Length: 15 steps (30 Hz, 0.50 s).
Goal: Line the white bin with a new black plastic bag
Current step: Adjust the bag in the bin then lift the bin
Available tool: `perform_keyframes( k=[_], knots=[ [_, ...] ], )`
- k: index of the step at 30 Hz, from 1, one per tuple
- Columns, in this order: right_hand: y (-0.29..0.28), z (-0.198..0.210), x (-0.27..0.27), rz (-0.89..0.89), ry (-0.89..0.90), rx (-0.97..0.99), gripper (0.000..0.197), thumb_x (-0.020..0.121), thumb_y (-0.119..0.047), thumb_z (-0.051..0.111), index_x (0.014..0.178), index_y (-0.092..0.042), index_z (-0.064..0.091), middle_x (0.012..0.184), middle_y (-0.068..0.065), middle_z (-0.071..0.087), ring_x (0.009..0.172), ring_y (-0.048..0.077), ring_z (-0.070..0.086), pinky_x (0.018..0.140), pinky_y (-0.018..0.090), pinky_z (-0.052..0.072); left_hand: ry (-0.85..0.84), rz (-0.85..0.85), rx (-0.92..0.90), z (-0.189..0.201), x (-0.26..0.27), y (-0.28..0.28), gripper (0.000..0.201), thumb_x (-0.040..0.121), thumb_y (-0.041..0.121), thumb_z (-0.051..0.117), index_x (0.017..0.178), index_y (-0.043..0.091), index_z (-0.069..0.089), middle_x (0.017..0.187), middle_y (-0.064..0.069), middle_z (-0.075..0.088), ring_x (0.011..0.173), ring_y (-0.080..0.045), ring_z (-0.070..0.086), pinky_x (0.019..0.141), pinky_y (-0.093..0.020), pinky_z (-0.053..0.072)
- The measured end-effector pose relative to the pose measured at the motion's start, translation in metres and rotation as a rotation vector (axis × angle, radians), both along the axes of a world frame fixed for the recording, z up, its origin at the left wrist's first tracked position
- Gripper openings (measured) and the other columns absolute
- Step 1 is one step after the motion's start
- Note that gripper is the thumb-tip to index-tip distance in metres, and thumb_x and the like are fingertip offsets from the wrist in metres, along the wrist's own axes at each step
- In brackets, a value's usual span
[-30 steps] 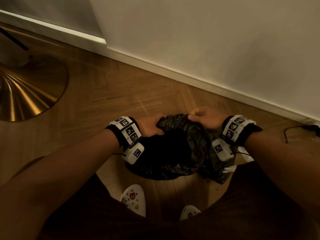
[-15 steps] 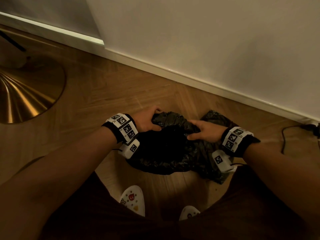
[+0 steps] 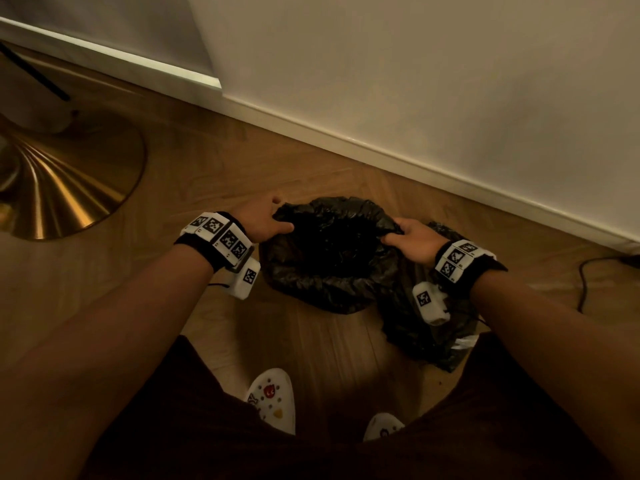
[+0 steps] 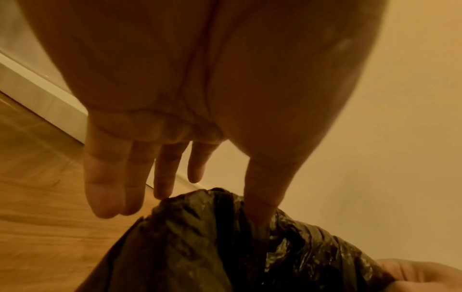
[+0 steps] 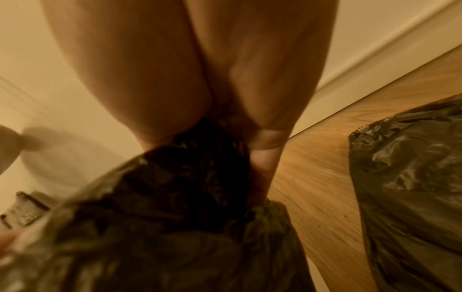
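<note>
A black plastic bag [image 3: 332, 258] stands with its mouth spread wide on the wooden floor; the white bin beneath it is hidden. My left hand [image 3: 268, 220] is at the mouth's left edge. Its fingers hang straight outside the plastic while the thumb [image 4: 262, 201] presses into the bag's rim [image 4: 212, 247]. My right hand [image 3: 398, 233] grips the right edge, fingers curled into the bunched plastic [image 5: 162, 217].
A second, filled black bag [image 3: 426, 334] lies on the floor just right of the first, under my right wrist, also seen from the right wrist [image 5: 412, 177]. A brass lamp base [image 3: 62, 181] sits far left. A cable [image 3: 585, 282] trails at right. The skirting board [image 3: 381, 150] runs behind.
The hands were close together at the bag's far edge; they have moved apart to its left and right sides, and the mouth now stands wider. The left fingers have straightened.
</note>
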State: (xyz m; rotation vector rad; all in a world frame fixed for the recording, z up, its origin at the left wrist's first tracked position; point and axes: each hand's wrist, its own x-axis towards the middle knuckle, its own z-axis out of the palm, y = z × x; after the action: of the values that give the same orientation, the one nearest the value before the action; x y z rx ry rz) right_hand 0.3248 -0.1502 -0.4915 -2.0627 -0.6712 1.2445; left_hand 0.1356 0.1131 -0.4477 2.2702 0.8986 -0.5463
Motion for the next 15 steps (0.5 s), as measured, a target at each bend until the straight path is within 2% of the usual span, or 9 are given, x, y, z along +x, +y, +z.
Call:
perform_keyframes(
  k=[4, 6, 7, 8, 9, 10, 11, 13, 15],
  knots=[
    [0.001, -0.001, -0.001, -0.072, 0.001, -0.007, 0.027, 0.098, -0.027, 0.062, 0.122, -0.018, 0.066, 0.119, 0.008, 0.073, 0.108, 0.026, 0.070, 0.101, 0.046, 0.053, 0.070, 0.001, 0.049, -0.003, -0.010, 0.002, 0.064, 0.089, 0.040, 0.068, 0.139, 0.011, 0.043, 0.135, -0.012, 0.056, 0.115, -0.030, 0.059, 0.094, -0.042, 0.052],
    [-0.003, 0.004, -0.003, -0.084, -0.061, -0.028, 0.038, 0.096, -0.037, 0.064, 0.129, -0.021, 0.061, 0.129, 0.001, 0.066, 0.116, 0.022, 0.064, 0.099, 0.035, 0.050, 0.090, -0.045, 0.094, -0.001, -0.012, 0.002, 0.040, 0.091, 0.035, 0.066, 0.115, 0.004, 0.058, 0.111, -0.016, 0.067, 0.096, -0.031, 0.065, 0.082, -0.044, 0.054],
    [-0.006, 0.007, -0.005, -0.089, -0.131, -0.051, 0.052, 0.093, -0.044, 0.065, 0.138, -0.019, 0.054, 0.134, -0.004, 0.060, 0.122, 0.019, 0.059, 0.096, 0.030, 0.046, 0.106, -0.071, 0.106, 0.000, -0.014, 0.002, 0.031, 0.093, 0.035, 0.064, 0.097, 0.004, 0.062, 0.093, -0.014, 0.068, 0.083, -0.028, 0.065, 0.073, -0.041, 0.053],
    [-0.010, 0.013, -0.007, -0.123, -0.210, -0.081, 0.065, 0.091, -0.049, 0.066, 0.144, -0.017, 0.046, 0.133, -0.007, 0.055, 0.124, 0.017, 0.055, 0.093, 0.028, 0.042, 0.129, -0.089, 0.109, 0.002, -0.015, 0.002, 0.032, 0.095, 0.036, 0.061, 0.080, 0.008, 0.060, 0.077, -0.010, 0.066, 0.070, -0.025, 0.063, 0.064, -0.037, 0.050],
    [-0.014, 0.020, -0.011, -0.175, -0.274, -0.101, 0.071, 0.089, -0.052, 0.067, 0.145, -0.015, 0.044, 0.133, -0.004, 0.056, 0.121, 0.018, 0.057, 0.091, 0.028, 0.041, 0.159, -0.096, 0.096, 0.003, -0.017, 0.001, 0.037, 0.097, 0.038, 0.057, 0.071, 0.011, 0.056, 0.070, -0.007, 0.064, 0.064, -0.023, 0.061, 0.061, -0.034, 0.047],
    [-0.018, 0.025, -0.014, -0.211, -0.329, -0.114, 0.067, 0.088, -0.053, 0.068, 0.138, -0.013, 0.049, 0.123, -0.004, 0.062, 0.109, 0.016, 0.061, 0.087, 0.029, 0.042, 0.193, -0.092, 0.058, 0.004, -0.019, 0.001, 0.040, 0.097, 0.041, 0.054, 0.070, 0.012, 0.055, 0.069, -0.007, 0.064, 0.064, -0.022, 0.063, 0.061, -0.032, 0.047],
    [-0.021, 0.029, -0.016, -0.209, -0.363, -0.128, 0.056, 0.089, -0.052, 0.067, 0.126, -0.011, 0.058, 0.106, -0.005, 0.066, 0.094, 0.012, 0.064, 0.083, 0.029, 0.042, 0.217, -0.076, -0.001, 0.002, -0.021, 0.001, 0.041, 0.098, 0.043, 0.053, 0.072, 0.012, 0.057, 0.073, -0.007, 0.067, 0.065, -0.022, 0.065, 0.063, -0.031, 0.049],
    [-0.025, 0.035, -0.021, -0.123, -0.304, -0.168, 0.040, 0.092, -0.049, 0.065, 0.094, -0.010, 0.069, 0.078, -0.001, 0.068, 0.077, 0.016, 0.067, 0.071, 0.028, 0.045, 0.230, -0.016, -0.144, -0.002, -0.026, 0.002, 0.032, 0.097, 0.040, 0.056, 0.079, 0.015, 0.062, 0.078, -0.006, 0.067, 0.064, -0.018, 0.063, 0.063, -0.029, 0.052],
    [-0.025, 0.037, -0.027, -0.080, -0.159, -0.200, 0.036, 0.092, -0.044, 0.066, 0.080, -0.010, 0.069, 0.076, 0.004, 0.071, 0.074, 0.019, 0.071, 0.064, 0.027, 0.050, 0.243, -0.010, -0.210, -0.003, -0.029, 0.001, 0.022, 0.096, 0.033, 0.061, 0.086, 0.014, 0.066, 0.082, -0.004, 0.069, 0.066, -0.016, 0.064, 0.066, -0.030, 0.055]
  ],
)
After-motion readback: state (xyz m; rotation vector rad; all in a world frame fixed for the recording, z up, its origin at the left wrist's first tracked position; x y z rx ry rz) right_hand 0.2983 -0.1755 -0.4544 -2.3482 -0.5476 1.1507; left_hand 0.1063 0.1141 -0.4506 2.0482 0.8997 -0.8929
